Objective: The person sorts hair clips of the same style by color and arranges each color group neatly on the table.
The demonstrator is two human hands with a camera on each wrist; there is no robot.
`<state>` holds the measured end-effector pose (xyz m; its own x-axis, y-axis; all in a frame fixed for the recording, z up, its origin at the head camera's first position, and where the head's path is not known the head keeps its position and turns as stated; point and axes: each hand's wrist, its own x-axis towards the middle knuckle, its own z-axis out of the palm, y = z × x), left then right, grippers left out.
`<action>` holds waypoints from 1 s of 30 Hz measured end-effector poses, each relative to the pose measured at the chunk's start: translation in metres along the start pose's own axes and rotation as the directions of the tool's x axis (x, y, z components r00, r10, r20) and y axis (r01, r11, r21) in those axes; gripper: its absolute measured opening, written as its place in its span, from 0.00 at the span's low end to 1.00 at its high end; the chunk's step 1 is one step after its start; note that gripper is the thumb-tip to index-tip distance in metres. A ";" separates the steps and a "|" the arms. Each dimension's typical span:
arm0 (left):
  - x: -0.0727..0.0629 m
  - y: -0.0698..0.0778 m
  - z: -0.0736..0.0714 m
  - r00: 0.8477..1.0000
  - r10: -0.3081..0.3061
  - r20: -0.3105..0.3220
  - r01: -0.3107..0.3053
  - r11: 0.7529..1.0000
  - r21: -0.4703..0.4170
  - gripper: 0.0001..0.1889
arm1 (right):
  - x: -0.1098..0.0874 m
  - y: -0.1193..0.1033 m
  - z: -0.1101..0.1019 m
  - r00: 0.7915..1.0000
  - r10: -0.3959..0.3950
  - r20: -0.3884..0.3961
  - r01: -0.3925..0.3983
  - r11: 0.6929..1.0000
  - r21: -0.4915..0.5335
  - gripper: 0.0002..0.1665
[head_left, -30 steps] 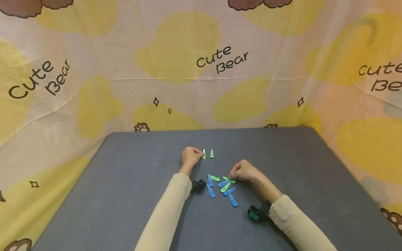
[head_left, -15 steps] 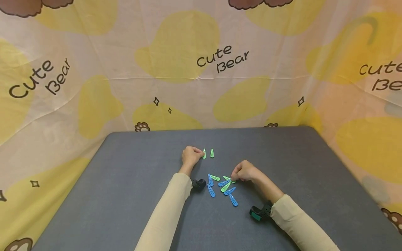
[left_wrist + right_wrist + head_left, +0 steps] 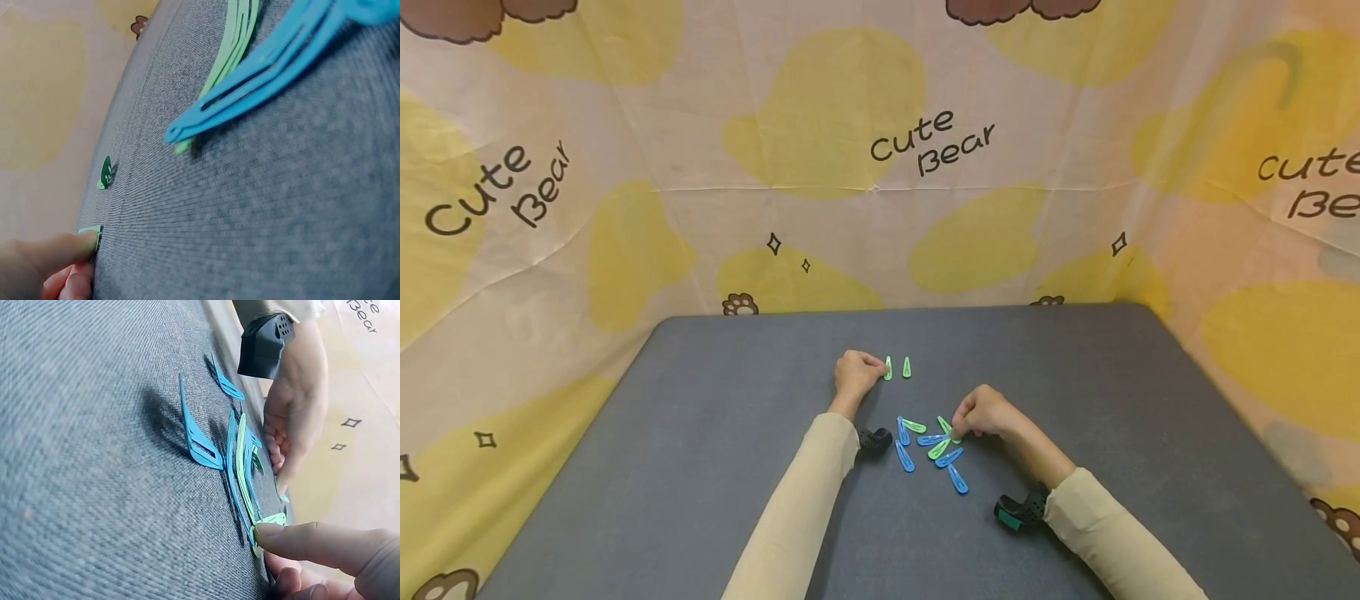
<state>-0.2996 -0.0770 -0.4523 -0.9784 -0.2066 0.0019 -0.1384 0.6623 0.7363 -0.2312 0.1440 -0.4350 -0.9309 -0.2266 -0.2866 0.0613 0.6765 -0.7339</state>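
In the head view my left hand [image 3: 856,372] is at the far side of the table, its thumb and finger pinching the edge of a green snap hair clip [image 3: 888,367]. A second green hair clip [image 3: 907,367] lies just right of it. My right hand [image 3: 983,408] pinches another green hair clip [image 3: 943,424] at the right edge of a loose pile. In the right wrist view its thumb [image 3: 300,540] covers part of that clip. Beside it lie a blue hair clip [image 3: 932,440] and a green hair clip [image 3: 938,449], overlapping or close together.
Several more clips lie on the grey table [image 3: 715,483], including a blue clip [image 3: 957,479] nearest the front and a blue clip [image 3: 904,456] on the left. A printed cloth [image 3: 850,108] hangs behind the table. Each wrist wears a black camera mount [image 3: 1021,510].
My right hand has shifted slightly right. The green hair clip in its fingers has turned steeper, and the blue clip beside it has swung nearly level. My left hand stays in place.
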 end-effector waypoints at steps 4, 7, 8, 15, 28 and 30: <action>0.000 0.000 0.000 1.000 0.000 0.000 0.000 1.000 0.000 0.07 | 0.000 -0.001 0.001 1.000 0.025 -0.015 -0.025 0.999 -0.026 0.05; 0.000 0.000 0.000 1.000 -0.003 0.003 0.003 1.000 -0.002 0.07 | -0.001 -0.002 0.001 0.999 0.045 -0.024 -0.046 0.998 -0.044 0.04; -0.001 0.000 0.000 1.000 -0.001 0.002 0.001 1.000 0.000 0.07 | -0.001 -0.002 0.001 0.999 0.045 -0.026 -0.047 0.998 -0.052 0.04; -0.001 0.000 -0.001 1.000 -0.003 0.002 0.003 1.000 -0.005 0.07 | -0.001 -0.003 0.001 0.997 0.066 -0.031 -0.067 0.997 -0.044 0.03; -0.001 0.001 -0.002 1.000 -0.008 0.004 0.008 1.000 0.004 0.07 | -0.002 0.002 -0.002 0.999 -0.025 0.035 0.026 0.999 -0.033 0.08; -0.001 0.001 -0.002 1.000 -0.006 0.005 0.006 1.000 0.007 0.07 | -0.002 0.004 -0.003 0.998 -0.050 0.047 0.051 0.998 -0.019 0.08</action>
<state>-0.2989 -0.0776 -0.4508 -0.9783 -0.2070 -0.0060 -0.1454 0.6660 0.7316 -0.2301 0.1496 -0.4354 -0.9149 -0.2929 -0.2779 0.0066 0.6774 -0.7356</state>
